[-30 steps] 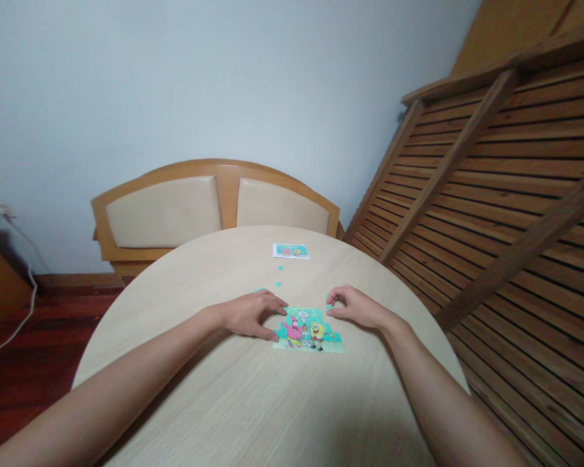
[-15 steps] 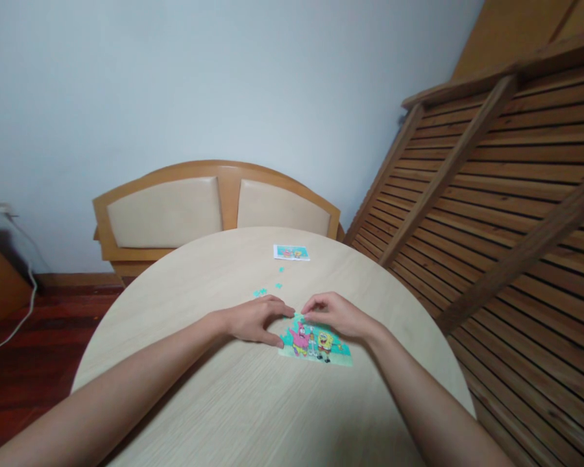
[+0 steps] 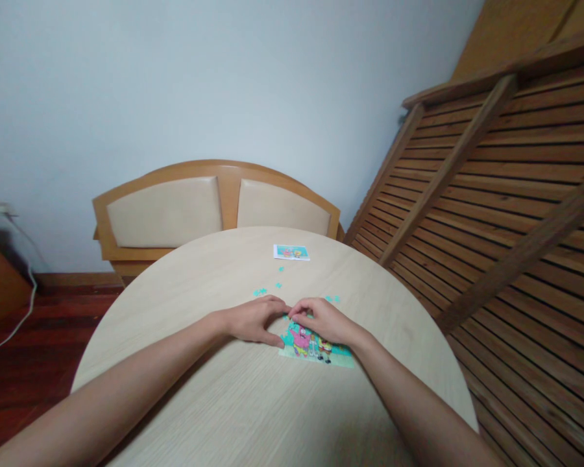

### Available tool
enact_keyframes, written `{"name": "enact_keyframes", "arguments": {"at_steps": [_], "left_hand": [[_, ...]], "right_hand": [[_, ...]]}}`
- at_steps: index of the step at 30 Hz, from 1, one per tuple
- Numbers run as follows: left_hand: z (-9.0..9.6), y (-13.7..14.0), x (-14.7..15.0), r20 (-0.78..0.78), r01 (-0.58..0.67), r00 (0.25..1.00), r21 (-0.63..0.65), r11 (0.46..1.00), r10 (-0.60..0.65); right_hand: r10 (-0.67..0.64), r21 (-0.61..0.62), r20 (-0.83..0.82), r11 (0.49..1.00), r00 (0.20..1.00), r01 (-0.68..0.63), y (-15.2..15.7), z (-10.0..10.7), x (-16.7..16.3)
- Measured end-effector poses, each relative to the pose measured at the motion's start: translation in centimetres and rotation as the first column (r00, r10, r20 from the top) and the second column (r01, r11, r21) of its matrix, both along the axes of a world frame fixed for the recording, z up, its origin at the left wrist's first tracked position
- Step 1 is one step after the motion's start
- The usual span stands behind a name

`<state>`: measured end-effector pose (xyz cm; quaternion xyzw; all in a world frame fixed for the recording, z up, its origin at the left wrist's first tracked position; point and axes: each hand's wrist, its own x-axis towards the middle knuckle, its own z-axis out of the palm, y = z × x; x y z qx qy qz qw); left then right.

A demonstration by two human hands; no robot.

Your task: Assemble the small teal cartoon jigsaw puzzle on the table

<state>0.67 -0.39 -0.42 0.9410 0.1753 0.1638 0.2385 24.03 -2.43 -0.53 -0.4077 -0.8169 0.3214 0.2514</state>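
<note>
A partly joined jigsaw puzzle (image 3: pixel 302 347) with a pink starfish figure and a yellow sponge figure lies on the round table. At its left edge my left hand (image 3: pixel 255 321) rests with thumb and fingers apart, the thumb touching the lower left side. My right hand (image 3: pixel 324 319) reaches over the puzzle's upper part, thumb and fingers pinched together near its upper left corner. Whatever sits in that pinch is hidden. The right hand covers much of the puzzle's top and the sponge figure. Both hands' fingertips are close together.
Loose teal puzzle pieces (image 3: pixel 260 292) lie beyond my left hand, with more pieces (image 3: pixel 331 299) past my right hand. A picture card (image 3: pixel 292 252) lies near the table's (image 3: pixel 214 402) far edge. Behind stand a padded headboard (image 3: pixel 168 211) and a slatted wooden frame (image 3: pixel 467 194).
My right hand has moved left across the puzzle, toward my left fingertips. It now covers more of the sponge figure and uncovers loose pieces behind it. My left hand has hardly moved.
</note>
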Motion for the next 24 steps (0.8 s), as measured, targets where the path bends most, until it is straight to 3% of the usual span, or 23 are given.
{"name": "enact_keyframes", "arguments": {"at_steps": [6,24], "left_hand": [[-0.38,0.01,-0.15,0.031,-0.034,0.999,-0.012,0.999,0.034],[-0.44,0.05,0.08,0.015,-0.025,1.000,0.040,0.999,0.025]], "right_hand": [[-0.072,0.002,-0.021,0.997,0.997,0.072,-0.02,-0.30,-0.25],[-0.074,0.115,0.019,0.991,0.997,0.071,0.02,-0.54,-0.15]]}}
